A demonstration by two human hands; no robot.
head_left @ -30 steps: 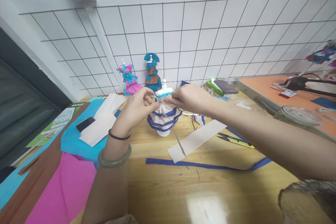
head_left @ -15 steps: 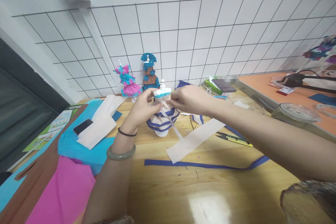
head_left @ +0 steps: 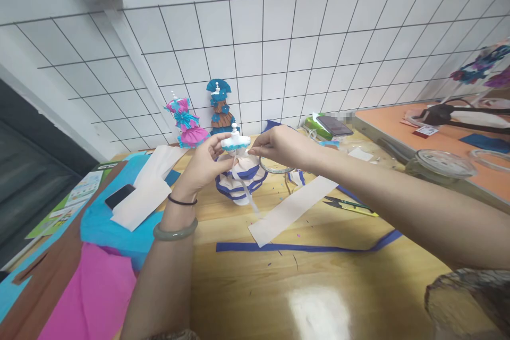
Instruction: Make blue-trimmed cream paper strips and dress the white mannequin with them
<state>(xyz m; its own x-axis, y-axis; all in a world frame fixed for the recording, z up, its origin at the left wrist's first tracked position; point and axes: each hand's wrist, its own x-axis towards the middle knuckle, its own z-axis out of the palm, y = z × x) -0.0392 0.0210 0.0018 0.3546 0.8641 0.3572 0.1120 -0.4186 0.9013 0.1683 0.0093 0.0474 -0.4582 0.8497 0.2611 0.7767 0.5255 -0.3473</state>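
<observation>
A small white mannequin (head_left: 235, 141) stands upright on the table, with blue-green trim at its bust and a tiered cream skirt (head_left: 249, 172) edged in dark blue. My left hand (head_left: 205, 164) is closed round its left side, with the thumb at the waist. To the right of the waist, my right hand (head_left: 277, 146) is pinched; what its fingertips hold is too small to make out. From the waist a thin translucent strip (head_left: 247, 191) hangs down over the skirt's front. A cream paper strip (head_left: 292, 210) and a long blue strip (head_left: 295, 248) lie close by.
Yellow-handled thread snips (head_left: 350, 206) lie at right. Two dressed mannequins, one pink and blue (head_left: 187, 125), one brown and teal (head_left: 220, 109), stand by the wall. Coloured paper (head_left: 105, 239) and a phone (head_left: 119, 196) are at left. A lidded container (head_left: 444, 163) is at far right.
The camera view has shifted slightly. My right hand's fingertips have drawn a little to the right, off the waist. My left hand keeps its hold on the mannequin.
</observation>
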